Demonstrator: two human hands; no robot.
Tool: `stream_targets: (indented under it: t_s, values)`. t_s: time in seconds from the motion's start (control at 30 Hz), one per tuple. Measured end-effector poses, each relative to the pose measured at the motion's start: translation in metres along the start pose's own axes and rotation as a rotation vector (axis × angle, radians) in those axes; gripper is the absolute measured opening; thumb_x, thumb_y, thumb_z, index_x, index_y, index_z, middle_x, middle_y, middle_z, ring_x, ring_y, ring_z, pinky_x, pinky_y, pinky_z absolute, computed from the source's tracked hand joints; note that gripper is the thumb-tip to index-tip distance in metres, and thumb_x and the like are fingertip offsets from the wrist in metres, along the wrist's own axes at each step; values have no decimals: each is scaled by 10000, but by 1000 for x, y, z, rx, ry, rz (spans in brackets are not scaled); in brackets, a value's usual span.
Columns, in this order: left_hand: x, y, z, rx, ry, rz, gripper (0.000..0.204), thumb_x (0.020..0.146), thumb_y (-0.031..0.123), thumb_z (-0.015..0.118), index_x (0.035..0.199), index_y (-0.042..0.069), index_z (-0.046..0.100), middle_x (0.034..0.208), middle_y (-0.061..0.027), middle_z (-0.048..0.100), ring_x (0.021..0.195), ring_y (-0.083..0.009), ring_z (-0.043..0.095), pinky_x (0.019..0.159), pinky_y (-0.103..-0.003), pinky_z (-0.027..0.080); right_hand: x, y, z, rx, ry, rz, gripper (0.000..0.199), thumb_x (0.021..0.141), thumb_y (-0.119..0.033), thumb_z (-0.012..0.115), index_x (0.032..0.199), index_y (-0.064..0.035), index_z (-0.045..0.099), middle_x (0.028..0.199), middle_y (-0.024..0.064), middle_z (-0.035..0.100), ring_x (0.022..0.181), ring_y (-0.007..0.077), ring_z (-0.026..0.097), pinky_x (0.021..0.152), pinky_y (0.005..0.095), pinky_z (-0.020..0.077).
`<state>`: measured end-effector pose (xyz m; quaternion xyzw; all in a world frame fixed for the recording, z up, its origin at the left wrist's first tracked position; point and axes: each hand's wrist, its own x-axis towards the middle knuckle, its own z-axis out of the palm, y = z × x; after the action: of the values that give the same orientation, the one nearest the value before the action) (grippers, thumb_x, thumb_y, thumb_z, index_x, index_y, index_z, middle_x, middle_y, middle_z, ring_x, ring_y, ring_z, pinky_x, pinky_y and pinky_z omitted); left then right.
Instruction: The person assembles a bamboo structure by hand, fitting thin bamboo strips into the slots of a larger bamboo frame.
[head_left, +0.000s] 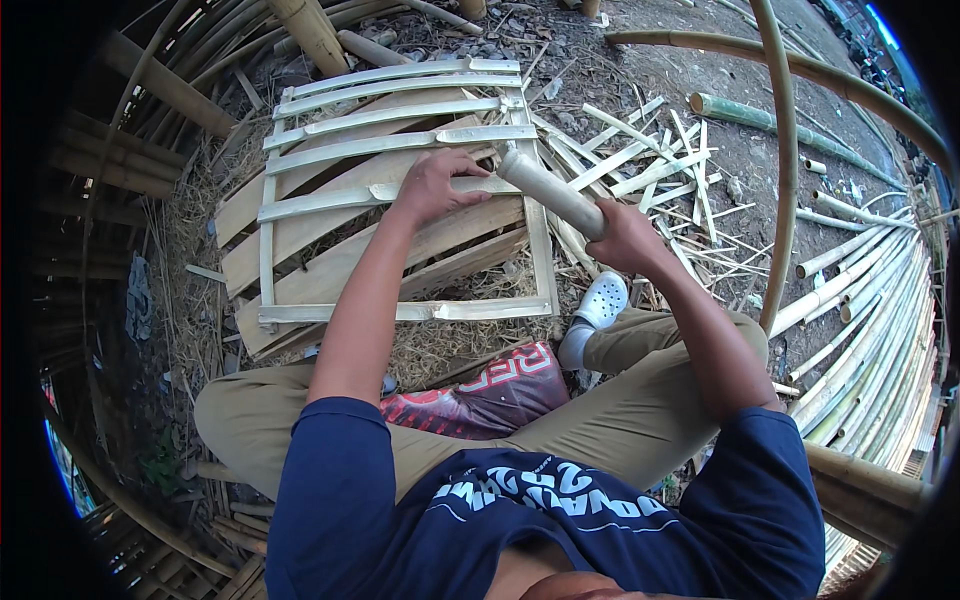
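A bamboo frame with pale crosswise slats lies in front of me. My left hand grips one bamboo slat near its right part, fingers on the far edge and thumb on the near edge. My right hand is closed around the lower end of a thick, pale, round wooden club. The club slants up and left, its far end close to the frame's right side piece and just right of my left fingers. Whether its end touches the frame, I cannot tell.
Wide flat boards lie under the frame. Split bamboo strips are scattered to its right. Long bamboo poles are stacked at the far right, and a curved pole rises nearby. A red printed sack lies between my legs.
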<state>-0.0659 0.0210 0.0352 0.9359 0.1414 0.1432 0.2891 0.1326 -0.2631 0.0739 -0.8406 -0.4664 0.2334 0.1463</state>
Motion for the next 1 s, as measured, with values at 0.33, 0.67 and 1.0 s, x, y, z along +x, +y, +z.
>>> stream_targets:
  t_s: [0.33, 0.67, 1.0]
  values:
    - [1, -2, 2, -16, 8, 14, 369, 775, 365, 912, 1066, 155, 827, 1099, -38, 758, 1071, -267, 693, 1030, -405, 493, -6, 7, 0, 4, 88, 9, 378, 712, -190, 768, 1023, 5, 675, 908, 274, 723, 921, 468, 716, 839, 522, 560]
    - [2, -11, 7, 18, 79, 122, 328, 747, 317, 929, 1032, 184, 837, 1257, 12, 738, 1270, -202, 628, 1143, -401, 423, -4, 10, 7, -19, 81, 13, 383, 709, -192, 771, 1021, 5, 669, 918, 271, 722, 916, 476, 707, 838, 524, 559]
    - [-2, -4, 6, -113, -44, 6, 358, 794, 232, 909, 1114, 106, 811, 1322, -28, 725, 1321, -246, 625, 1154, -400, 476, -20, -22, -21, 198, 295, 50, 437, 757, -167, 770, 1161, -14, 700, 937, 252, 749, 891, 432, 745, 815, 506, 566]
